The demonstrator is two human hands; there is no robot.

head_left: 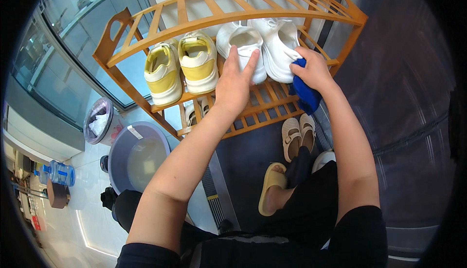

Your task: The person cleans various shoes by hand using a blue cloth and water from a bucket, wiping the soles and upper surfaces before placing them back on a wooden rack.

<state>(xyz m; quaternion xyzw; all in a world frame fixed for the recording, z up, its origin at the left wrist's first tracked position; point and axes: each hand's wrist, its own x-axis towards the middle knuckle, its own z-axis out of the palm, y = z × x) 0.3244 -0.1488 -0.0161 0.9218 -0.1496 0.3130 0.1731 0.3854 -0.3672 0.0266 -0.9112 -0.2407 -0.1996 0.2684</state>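
Note:
Two white shoes stand side by side on the middle shelf of a wooden shoe rack (204, 25). My left hand (235, 81) rests on the heel of the left white shoe (258, 69), with two fingers spread at its opening. At the heel of the right white shoe (275, 54) is my right hand (315, 69), which holds a blue cloth (308, 98) that hangs below the fingers. A yellow and white pair, the left sneaker (164, 81) and the right sneaker (199, 71), stands left of the white shoes, heels towards me.
A purple-grey basin (117, 162) with cloudy water stands on the floor at left, beside a lined trash bin (111, 131). Beige clogs (292, 140) lie below the rack on a dark mat (240, 165). A glass door (95, 49) is behind at left.

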